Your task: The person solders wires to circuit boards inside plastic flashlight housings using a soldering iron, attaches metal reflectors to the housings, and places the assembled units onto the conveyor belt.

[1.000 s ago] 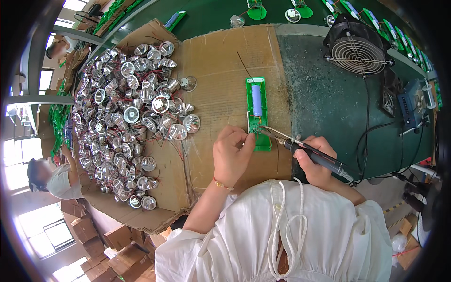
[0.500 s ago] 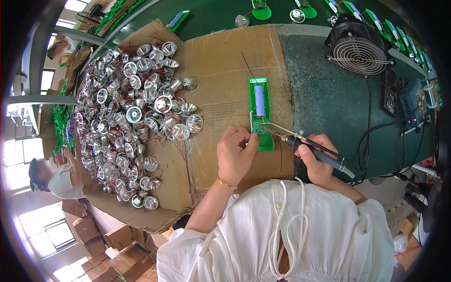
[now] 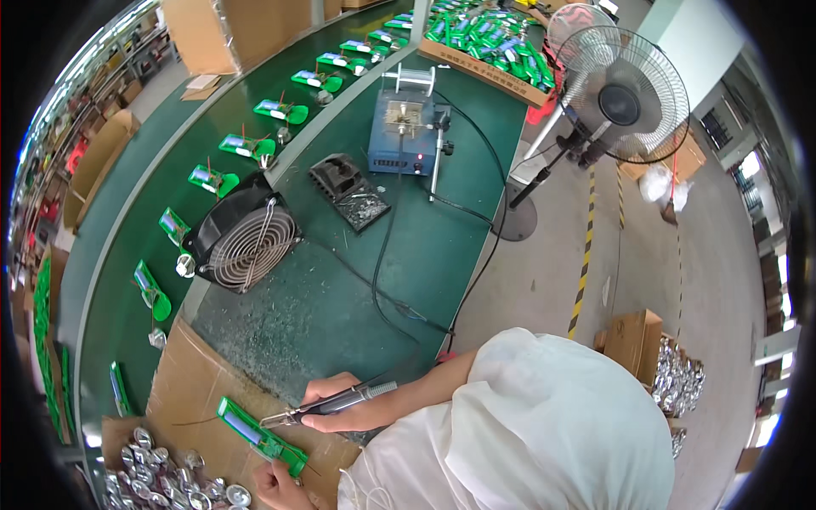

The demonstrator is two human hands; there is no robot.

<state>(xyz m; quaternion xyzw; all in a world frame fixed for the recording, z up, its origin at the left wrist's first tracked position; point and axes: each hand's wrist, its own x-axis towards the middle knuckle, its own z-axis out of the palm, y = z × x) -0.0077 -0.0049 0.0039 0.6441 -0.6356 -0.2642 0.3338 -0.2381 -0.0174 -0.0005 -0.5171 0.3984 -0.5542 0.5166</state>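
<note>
A green plastic casing (image 3: 293,459) lies aslant on a brown cardboard sheet (image 3: 191,365). Along its upper half sits a violet cylindrical battery (image 3: 240,427), with a small circuit board below it. My right hand (image 3: 336,406) is closed round the handle of a soldering iron (image 3: 353,396), whose tip points at the casing near the battery's lower end. Whether the tip touches is too small to tell. At the casing's lower end is my left hand (image 3: 279,486), its fingers pinched together; what they hold is hidden. A thin dark wire sticks out from the casing's upper end.
Silvery reflector cups (image 3: 153,476) crowd the lower left. A black grille fan (image 3: 251,242), a black iron stand (image 3: 348,191) and a blue soldering station (image 3: 399,136) stand on the green bench, with cables trailing across. Green casings line the belt (image 3: 246,146) beyond. A pedestal fan (image 3: 620,102) stands right.
The view has swung to the right, so the casing and both hands now appear lower left. The soldering iron stays in my right hand, and my left fingers remain pinched beside the casing.
</note>
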